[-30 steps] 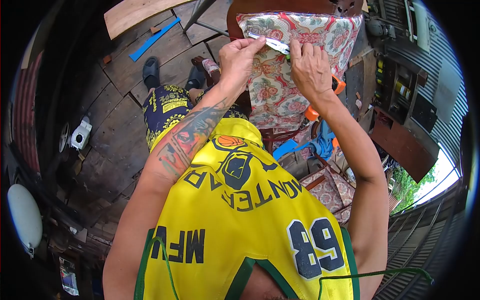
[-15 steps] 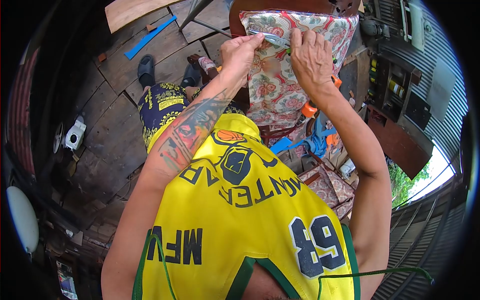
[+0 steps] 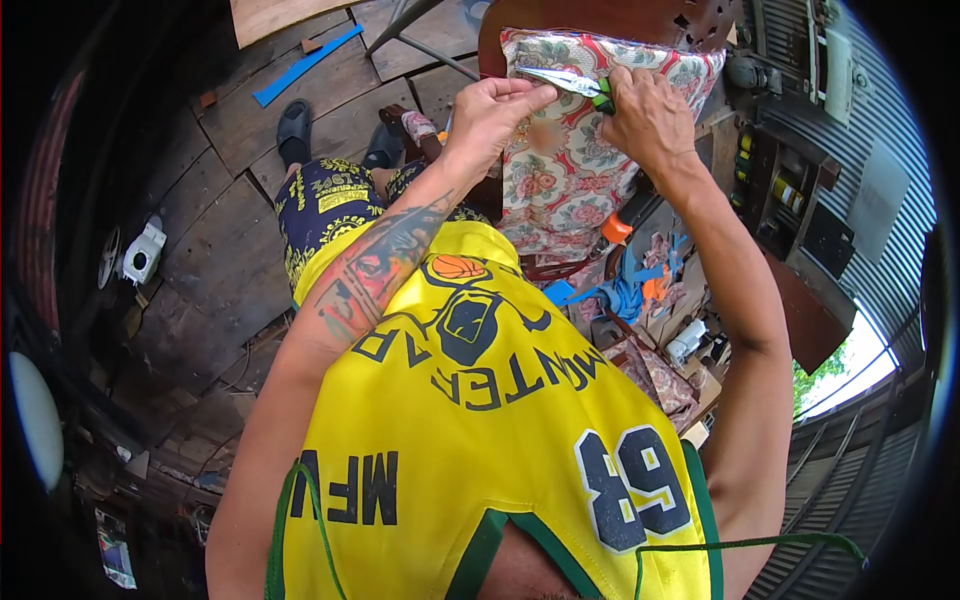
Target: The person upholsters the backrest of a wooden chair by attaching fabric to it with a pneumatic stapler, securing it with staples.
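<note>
A floral fabric cover (image 3: pixel 560 180) in red, cream and green lies over a seat-like piece, its far edge meeting a brown panel (image 3: pixel 610 28). My right hand (image 3: pixel 650 118) is wrapped round the green handles of long-nose pliers (image 3: pixel 570 80). The bright jaws point left, just above the fabric. Close by, below the jaw tips, my left hand (image 3: pixel 497 115) is closed in a pinch, thumb over the fingers. What it pinches, if anything, is too small to tell.
On the wooden floor lies a blue strip (image 3: pixel 308 66), left of my sandalled feet. Orange-handled tools (image 3: pixel 616 229) and blue cloth scraps (image 3: pixel 628 290) sit right of the fabric. A shelf unit (image 3: pixel 785 180) stands at the right, and a white machine part (image 3: pixel 145 252) at the left.
My right hand and the pliers have shifted right, showing more of the jaws and the green handle. My left hand has moved slightly right and down, still pinched.
</note>
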The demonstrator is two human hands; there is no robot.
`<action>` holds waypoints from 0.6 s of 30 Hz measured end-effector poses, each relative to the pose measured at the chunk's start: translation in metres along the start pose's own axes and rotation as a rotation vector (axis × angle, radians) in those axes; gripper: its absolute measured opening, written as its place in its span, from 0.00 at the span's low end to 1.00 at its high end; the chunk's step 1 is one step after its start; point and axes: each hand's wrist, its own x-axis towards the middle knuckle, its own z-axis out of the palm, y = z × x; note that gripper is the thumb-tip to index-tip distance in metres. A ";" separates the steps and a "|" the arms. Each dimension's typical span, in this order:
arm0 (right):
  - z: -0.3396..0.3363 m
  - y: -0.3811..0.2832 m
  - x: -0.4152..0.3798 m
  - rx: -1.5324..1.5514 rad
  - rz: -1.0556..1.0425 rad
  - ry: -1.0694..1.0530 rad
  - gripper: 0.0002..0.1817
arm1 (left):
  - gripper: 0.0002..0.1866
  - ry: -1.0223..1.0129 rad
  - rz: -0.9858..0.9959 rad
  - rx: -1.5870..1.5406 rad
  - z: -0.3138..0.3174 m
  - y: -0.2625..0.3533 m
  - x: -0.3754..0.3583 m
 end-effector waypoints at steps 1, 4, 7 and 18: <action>-0.001 0.002 0.002 0.037 -0.007 -0.034 0.20 | 0.14 0.004 -0.002 -0.002 -0.003 0.000 0.001; -0.010 0.005 0.007 0.107 -0.021 -0.106 0.19 | 0.16 0.133 0.089 0.479 -0.012 -0.001 0.009; -0.031 0.008 0.021 0.164 0.003 -0.330 0.16 | 0.18 0.184 0.141 0.602 -0.015 -0.005 0.013; -0.054 0.050 0.074 0.751 0.050 -0.944 0.17 | 0.17 0.239 0.148 0.552 -0.013 -0.010 0.014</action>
